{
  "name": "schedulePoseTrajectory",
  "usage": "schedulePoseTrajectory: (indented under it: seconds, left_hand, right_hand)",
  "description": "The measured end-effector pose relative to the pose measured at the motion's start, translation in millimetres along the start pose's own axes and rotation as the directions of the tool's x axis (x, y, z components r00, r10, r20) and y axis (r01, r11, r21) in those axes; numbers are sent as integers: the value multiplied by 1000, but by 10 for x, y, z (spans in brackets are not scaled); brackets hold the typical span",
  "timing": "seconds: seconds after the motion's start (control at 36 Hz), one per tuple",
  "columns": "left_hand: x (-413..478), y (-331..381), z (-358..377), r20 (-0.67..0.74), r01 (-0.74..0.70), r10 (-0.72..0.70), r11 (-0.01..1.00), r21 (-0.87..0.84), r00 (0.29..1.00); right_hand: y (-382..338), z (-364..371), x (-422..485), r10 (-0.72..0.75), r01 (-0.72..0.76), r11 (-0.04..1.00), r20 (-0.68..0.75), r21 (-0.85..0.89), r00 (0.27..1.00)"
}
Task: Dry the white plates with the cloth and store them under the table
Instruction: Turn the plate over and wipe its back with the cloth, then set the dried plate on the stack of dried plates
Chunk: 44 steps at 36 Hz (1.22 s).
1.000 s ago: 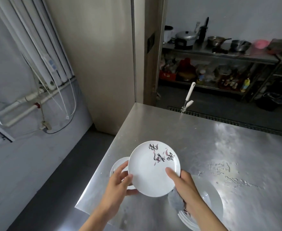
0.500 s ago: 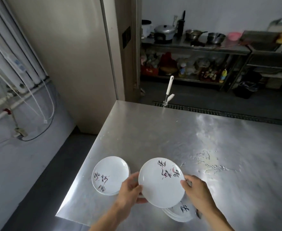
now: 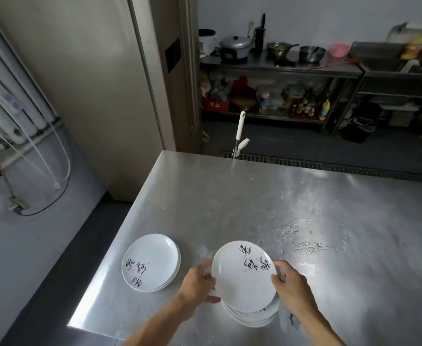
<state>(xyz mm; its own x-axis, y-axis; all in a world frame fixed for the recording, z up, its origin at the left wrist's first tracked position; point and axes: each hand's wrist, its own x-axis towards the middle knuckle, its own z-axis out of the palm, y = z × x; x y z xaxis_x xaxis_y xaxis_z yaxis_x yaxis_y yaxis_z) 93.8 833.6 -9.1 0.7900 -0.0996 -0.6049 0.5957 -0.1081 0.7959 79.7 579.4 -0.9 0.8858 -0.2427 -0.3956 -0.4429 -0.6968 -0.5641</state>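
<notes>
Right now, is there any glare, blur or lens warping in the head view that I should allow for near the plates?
Head view: strong glare along the near-left edge of the table; the left hand is motion-blurred where it grips the rim of the held plate, the right hand sharper; wide-angle distortion slants the door frame; the back shelves sit dim but readable.

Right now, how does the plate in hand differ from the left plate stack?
1. The white round printed plate is gripped at its rim by the left hand and right hand; the left stack of white round plates lies untouched.
2. The held plate is single, above a second plate stack; the left stack sits directly on the steel table.
3. The print sits far-right on the held plate, near-left on the left stack's top plate.
Shared: white, round, brush-style print.
</notes>
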Motion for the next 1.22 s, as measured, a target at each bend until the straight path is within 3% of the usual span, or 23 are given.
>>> schedulePoseTrajectory:
  seconds: [0.19,0.31,0.44,0.64,0.83,0.97,1.08,1.22]
  left_hand:
    - [-22,-76,75,-72,19,-10,993,115,997]
    - [-12,-106,105,-82,20,-11,993,113,997]
    - [-39,-153,181,-39,-7,11,993,115,999]
    - [-83,-237,38,11,-9,8,992,125,1000]
    - [-103,-468,-704,-293,33,-23,999,30,956]
    - [-153,-681,-1365,-452,100,-74,994,34,889]
    - [-184,-775,-1733,-485,140,-114,990,17,867]
    - [-151,-720,-1997,-451,159,-163,986,-46,878]
  right_hand:
    - [85,-7,62,11,-13,1000,-99,-18,995]
    - [67,-17,51,52,-48,999,-249,24,967]
    - [-137,-35,43,-54,113,985,-386,132,921]
    - [-586,190,29,-364,411,898,-259,157,895]
    - [-1055,722,-43,-483,471,872,75,136,872]
    - [-1364,1157,-58,-574,587,809,246,24,781]
    - [-1535,1528,-23,-578,618,782,278,-80,767]
    - [-1666,1926,72,-538,567,819,221,-90,813]
